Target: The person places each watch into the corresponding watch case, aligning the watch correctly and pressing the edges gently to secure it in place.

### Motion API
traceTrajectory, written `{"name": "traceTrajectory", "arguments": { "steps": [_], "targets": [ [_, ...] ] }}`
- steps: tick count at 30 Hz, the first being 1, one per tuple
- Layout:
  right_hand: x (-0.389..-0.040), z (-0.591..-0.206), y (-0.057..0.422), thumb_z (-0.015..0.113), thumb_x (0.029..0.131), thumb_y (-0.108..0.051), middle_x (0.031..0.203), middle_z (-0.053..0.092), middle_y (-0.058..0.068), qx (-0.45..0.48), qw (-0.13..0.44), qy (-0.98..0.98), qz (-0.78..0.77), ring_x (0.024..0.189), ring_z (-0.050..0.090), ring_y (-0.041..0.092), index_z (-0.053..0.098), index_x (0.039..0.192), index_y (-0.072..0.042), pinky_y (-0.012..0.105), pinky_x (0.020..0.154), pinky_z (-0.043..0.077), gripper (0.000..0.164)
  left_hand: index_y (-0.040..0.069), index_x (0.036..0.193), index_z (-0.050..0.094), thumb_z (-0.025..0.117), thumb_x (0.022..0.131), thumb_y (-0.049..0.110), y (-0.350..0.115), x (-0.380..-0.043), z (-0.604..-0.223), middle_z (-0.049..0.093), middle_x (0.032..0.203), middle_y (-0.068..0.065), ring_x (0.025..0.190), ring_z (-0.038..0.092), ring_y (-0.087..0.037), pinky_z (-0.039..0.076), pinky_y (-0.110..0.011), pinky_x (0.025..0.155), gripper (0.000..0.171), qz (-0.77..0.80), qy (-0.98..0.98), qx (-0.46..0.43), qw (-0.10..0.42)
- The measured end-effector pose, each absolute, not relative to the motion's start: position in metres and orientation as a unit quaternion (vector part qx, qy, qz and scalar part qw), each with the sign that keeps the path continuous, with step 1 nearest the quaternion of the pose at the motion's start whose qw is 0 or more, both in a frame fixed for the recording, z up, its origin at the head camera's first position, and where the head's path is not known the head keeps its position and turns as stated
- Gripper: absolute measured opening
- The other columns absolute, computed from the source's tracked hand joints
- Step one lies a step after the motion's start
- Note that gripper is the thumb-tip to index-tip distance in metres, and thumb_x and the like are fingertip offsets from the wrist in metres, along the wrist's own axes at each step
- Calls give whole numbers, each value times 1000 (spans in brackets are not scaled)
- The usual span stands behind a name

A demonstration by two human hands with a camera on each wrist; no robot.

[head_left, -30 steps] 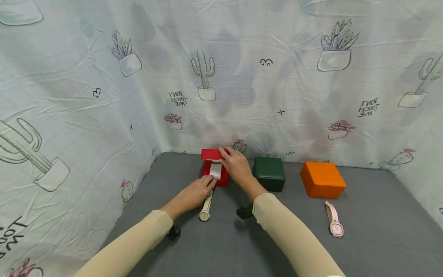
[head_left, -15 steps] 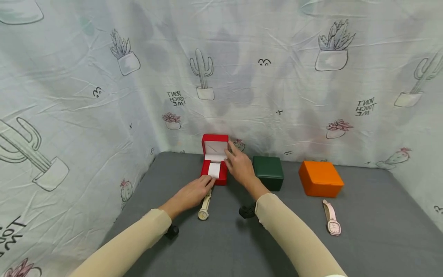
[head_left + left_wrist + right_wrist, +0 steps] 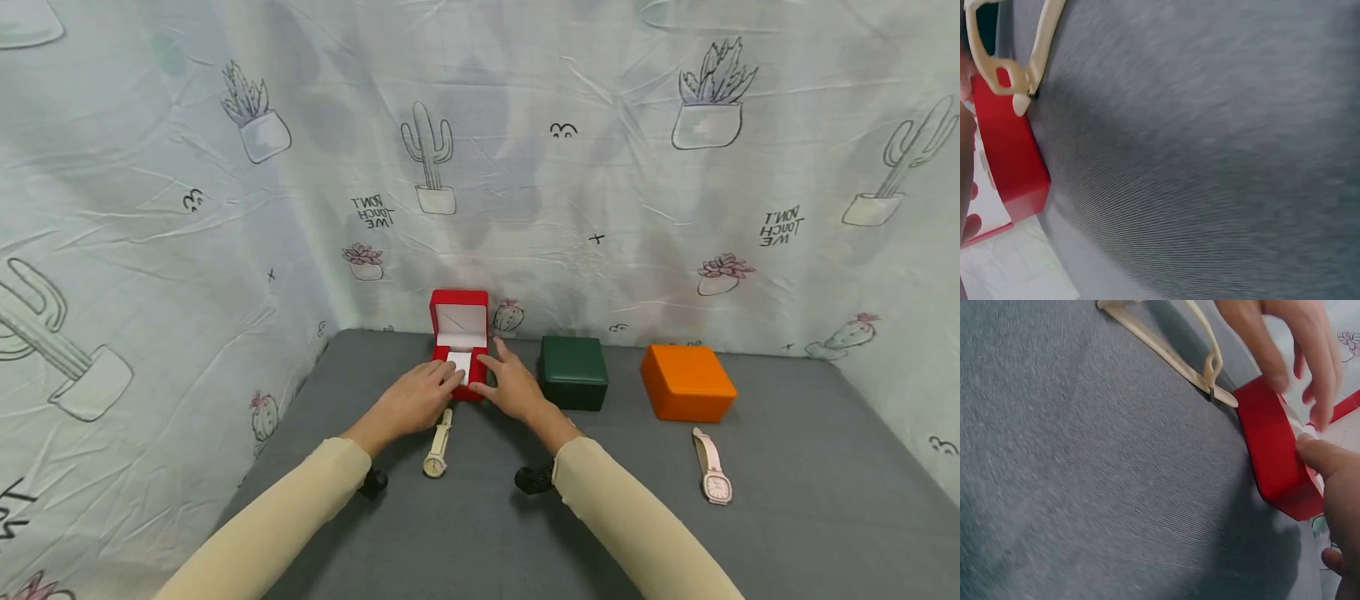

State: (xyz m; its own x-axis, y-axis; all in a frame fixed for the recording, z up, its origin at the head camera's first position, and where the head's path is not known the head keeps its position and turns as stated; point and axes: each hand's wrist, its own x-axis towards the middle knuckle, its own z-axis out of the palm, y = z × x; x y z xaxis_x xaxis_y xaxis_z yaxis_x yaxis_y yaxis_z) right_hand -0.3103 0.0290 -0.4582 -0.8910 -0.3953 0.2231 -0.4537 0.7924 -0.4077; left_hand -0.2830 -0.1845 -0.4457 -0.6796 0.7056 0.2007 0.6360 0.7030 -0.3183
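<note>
A red watch box [image 3: 459, 297] stands with its lid raised at the back left of the table, white lining showing. Inside it lies a white cushion [image 3: 460, 358]. My left hand [image 3: 416, 397] reaches over the front left of the box, loosely bent fingertips at the cushion. From the right, my right hand [image 3: 517, 385] has its fingers spread at the box's right side. In the right wrist view, the right thumb [image 3: 1329, 459] overlaps the rim of the red box [image 3: 1272, 444]. A cream-strapped watch [image 3: 434, 465] lies in front of the box, its strap end near the box front.
To the right stand a closed green box [image 3: 573, 371] and a closed orange box [image 3: 688, 383]. A pink-strapped watch [image 3: 716, 485] lies in front of the orange one. Behind the grey table [image 3: 480, 533] hangs a white curtain [image 3: 510, 167] with cactus drawings.
The red box's lid has swung up and back to stand open. My right hand has let go of the lid and come down to the box's right side. The left hand has shifted slightly over the cushion.
</note>
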Motion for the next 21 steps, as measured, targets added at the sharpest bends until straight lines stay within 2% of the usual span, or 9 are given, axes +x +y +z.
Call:
{"name": "traceTrajectory", "arguments": {
  "steps": [3, 6, 12, 21],
  "targets": [
    [-308, -460, 24, 66, 89, -45, 158, 26, 18, 209, 18, -947, 245, 138, 41, 36, 49, 143, -15, 52, 107, 42, 64, 12, 137, 52, 65, 92, 29, -183, -289, -443, 57, 132, -9, 124, 55, -24, 47, -40, 105, 50, 108, -915, -358, 151],
    [-307, -462, 20, 64, 90, -45, 157, 30, 18, 204, 5, -947, 248, 138, 41, 35, 49, 143, -15, 51, 108, 41, 62, 11, 138, 51, 62, 94, 30, -179, -295, -441, 55, 136, -11, 126, 54, -25, 47, -41, 105, 49, 95, -922, -347, 139],
    [-304, -462, 14, 57, 96, -41, 150, 40, 20, 202, 24, -949, 239, 137, 43, 34, 55, 138, -11, 50, 108, 41, 52, 13, 140, 51, 66, 91, 30, -173, -307, -437, 54, 137, -11, 124, 54, -25, 50, -43, 101, 54, 85, -937, -321, 109],
    [-300, -463, 14, 55, 96, -42, 150, 42, 19, 202, 27, -956, 211, 138, 42, 34, 54, 139, -15, 52, 107, 42, 50, 14, 141, 50, 66, 90, 37, -178, -320, -433, 53, 140, -12, 125, 52, -28, 47, -47, 104, 59, 30, -953, -299, 29]
  ]
}}
